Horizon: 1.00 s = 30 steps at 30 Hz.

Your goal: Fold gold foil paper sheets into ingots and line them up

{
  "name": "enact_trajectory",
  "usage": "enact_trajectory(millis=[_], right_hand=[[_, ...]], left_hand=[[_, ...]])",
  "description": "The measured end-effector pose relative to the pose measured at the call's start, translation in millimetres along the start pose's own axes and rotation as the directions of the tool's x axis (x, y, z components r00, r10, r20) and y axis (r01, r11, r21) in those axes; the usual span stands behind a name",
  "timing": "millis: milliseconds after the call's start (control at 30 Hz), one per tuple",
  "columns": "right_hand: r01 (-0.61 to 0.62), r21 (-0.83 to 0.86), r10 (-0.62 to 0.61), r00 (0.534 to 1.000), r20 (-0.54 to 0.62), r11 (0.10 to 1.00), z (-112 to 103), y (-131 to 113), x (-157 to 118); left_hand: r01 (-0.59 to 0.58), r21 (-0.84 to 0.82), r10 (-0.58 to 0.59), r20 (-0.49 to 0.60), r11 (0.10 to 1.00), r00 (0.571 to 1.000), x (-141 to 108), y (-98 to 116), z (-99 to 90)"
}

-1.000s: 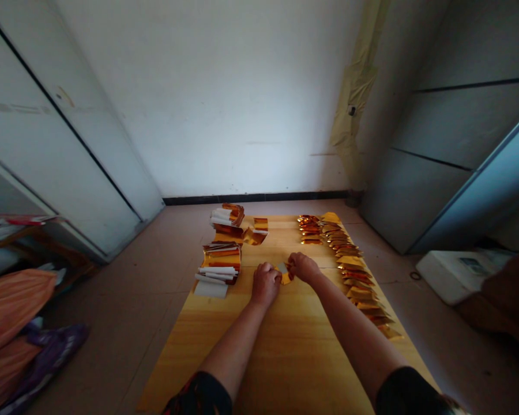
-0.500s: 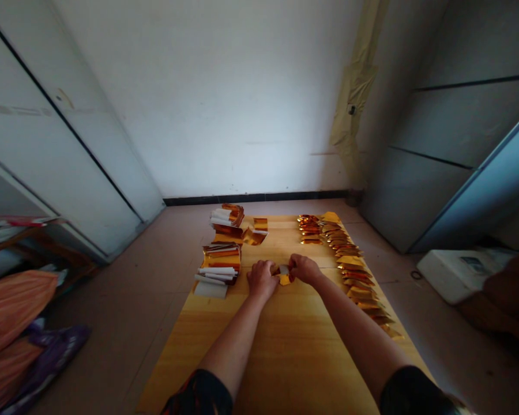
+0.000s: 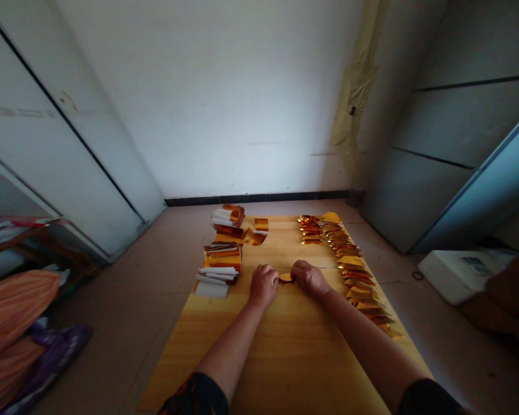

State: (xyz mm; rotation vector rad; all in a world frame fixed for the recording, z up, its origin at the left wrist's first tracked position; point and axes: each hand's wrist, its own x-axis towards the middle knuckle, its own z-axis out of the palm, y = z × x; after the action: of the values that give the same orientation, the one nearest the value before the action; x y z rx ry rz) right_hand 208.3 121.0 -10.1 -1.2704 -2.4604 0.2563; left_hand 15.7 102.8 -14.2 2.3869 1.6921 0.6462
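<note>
Between my hands, at the middle of the wooden table, is a small piece of gold foil paper (image 3: 286,279), folded narrow with its gold side showing. My left hand (image 3: 264,285) pinches its left end, and my right hand (image 3: 309,278) pinches the right end. Fingers cover both ends of it. To the left lie stacks of loose gold foil paper (image 3: 223,259) with pale backs, some curled. Along the right edge runs a long row of folded gold paper pieces (image 3: 355,274), overlapping one another, with a shorter row (image 3: 310,229) beside its far end.
The wooden table (image 3: 268,357) stands near a white wall (image 3: 242,115). Grey cabinets (image 3: 432,144) rise at the right, with a white box (image 3: 445,274) below. Orange and purple bags (image 3: 21,323) lie at the left. Two loose gold sheets (image 3: 256,237) rest near the stacks.
The gold paper between my hands has become narrower, and its pale inner side no longer shows. My right hand has turned and lowered slightly over its end. The stacks and rows look the same.
</note>
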Motion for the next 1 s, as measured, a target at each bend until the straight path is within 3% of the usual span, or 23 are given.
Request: enact_trajectory(millis=[133, 267, 367, 533, 767, 1000], right_hand=[[0.071, -0.041, -0.069, 0.997, 0.038, 0.997, -1.6, 1.0, -7.0], [0.043, -0.061, -0.039, 0.998, 0.054, 0.997, -5.0, -4.1, -11.4], [-0.061, -0.066, 0.064, 0.997, 0.052, 0.996, -6.6, -10.9, -8.6], [-0.234, -0.086, 0.241, 0.967, 0.082, 0.968, -8.8, -18.2, 4.9], [-0.176, -0.036, 0.179, 0.972, 0.151, 0.984, -13.3, -16.4, 8.3], [-0.179, -0.054, 0.185, 0.971, 0.15, 0.982, -16.3, -20.0, 9.0]], left_hand=[[-0.113, 0.005, 0.113, 0.031, 0.994, 0.993, -6.0, -2.1, -3.0], [-0.148, -0.019, 0.148, 0.027, 0.989, 0.989, -9.4, -1.6, -6.9], [-0.076, -0.015, 0.077, 0.035, 0.997, 0.996, -5.0, 2.3, -6.8], [0.13, 0.074, -0.137, 0.094, 0.989, 0.986, 9.4, 12.7, -6.8], [0.228, 0.109, -0.247, 0.219, 0.967, 0.944, 14.0, 19.6, -18.5], [0.297, 0.119, -0.319, 0.257, 0.947, 0.912, 18.4, 25.3, -12.7]])
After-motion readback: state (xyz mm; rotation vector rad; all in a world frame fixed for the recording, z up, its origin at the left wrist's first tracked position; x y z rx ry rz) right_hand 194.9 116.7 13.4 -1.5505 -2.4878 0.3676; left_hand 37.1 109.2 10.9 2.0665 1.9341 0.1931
